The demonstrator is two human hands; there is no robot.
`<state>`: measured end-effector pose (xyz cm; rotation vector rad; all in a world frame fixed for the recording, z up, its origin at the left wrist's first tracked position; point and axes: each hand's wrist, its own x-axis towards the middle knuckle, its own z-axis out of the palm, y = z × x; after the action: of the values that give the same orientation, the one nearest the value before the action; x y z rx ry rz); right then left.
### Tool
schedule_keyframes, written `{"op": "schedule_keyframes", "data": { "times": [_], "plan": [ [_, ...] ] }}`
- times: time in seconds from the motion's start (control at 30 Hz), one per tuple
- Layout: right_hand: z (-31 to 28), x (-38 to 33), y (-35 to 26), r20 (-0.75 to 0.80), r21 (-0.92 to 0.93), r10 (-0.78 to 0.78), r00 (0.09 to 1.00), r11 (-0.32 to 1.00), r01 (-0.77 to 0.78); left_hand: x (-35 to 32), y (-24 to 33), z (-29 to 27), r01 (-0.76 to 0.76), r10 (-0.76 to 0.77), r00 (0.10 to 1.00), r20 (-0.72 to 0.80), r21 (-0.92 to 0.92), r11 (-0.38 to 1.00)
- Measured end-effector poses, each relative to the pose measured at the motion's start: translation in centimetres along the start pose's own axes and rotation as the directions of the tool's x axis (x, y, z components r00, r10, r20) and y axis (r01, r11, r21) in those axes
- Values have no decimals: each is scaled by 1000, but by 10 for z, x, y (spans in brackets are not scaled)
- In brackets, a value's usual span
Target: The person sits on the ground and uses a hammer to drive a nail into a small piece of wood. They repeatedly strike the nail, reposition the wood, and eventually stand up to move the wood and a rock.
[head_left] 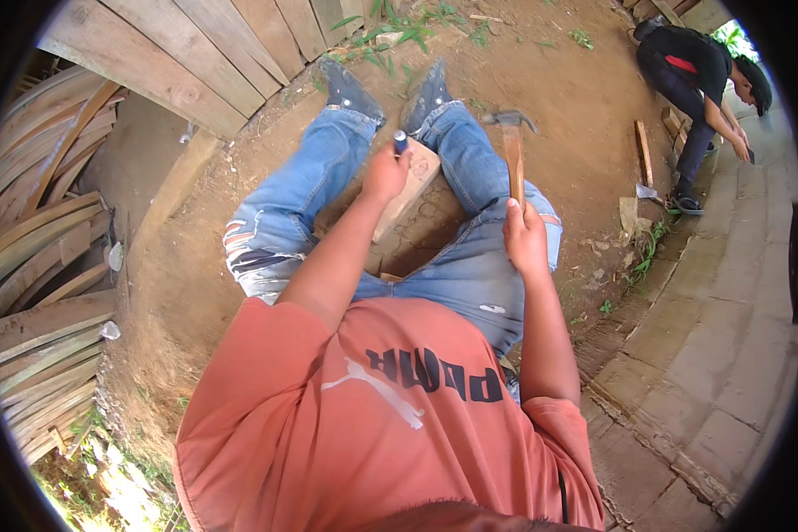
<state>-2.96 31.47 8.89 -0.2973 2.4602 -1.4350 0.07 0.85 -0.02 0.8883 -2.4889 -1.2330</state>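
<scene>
1. We see the person seated on bare dirt ground, legs in torn blue jeans stretched out ahead, an orange shirt filling the lower part of the view.
2. The left hand is closed around a small tool with a dark blue top, held upright with its lower end on a pale wooden block.
3. The wooden block lies tilted between the knees, resting on the ground.
4. The right hand is wrapped tight around the wooden handle of a claw hammer; the metal head is raised above the right knee, apart from the block and to the right of the blue-topped tool.
5. To the left we see stacks of curved wooden slats, and wide planks across the top.
6. At upper right another person in dark clothes bends over near a paved stone edge, with a short piece of wood lying on the dirt close by.
</scene>
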Motion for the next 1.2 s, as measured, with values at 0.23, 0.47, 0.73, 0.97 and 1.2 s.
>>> {"op": "schedule_keyframes", "data": {
  "times": [0.23, 0.47, 0.73, 0.97, 1.2],
  "plan": [
    [-14, -1, 20, 211, 348, 387, 898, 828, -439, -6, 19, -24, -144, 99, 959, 265, 156, 977],
    [-3, 1, 15, 219, 166, 334, 917, 913, -372, -58, -15, -38, -101, 124, 968, 219, -112, 989],
    [10, 6, 23, 228, -51, 291, 929, 956, -288, -50, -7, -42, -147, 143, 960, 239, -3, 989],
    [8, 6, 15, 229, -15, 327, 917, 943, -332, -10, 50, 14, -408, 224, 798, 560, 226, 885],
    [8, 9, 14, 225, -139, 364, 904, 930, -340, 8, 42, 18, -302, 164, 859, 486, 220, 927]
  ]
}}
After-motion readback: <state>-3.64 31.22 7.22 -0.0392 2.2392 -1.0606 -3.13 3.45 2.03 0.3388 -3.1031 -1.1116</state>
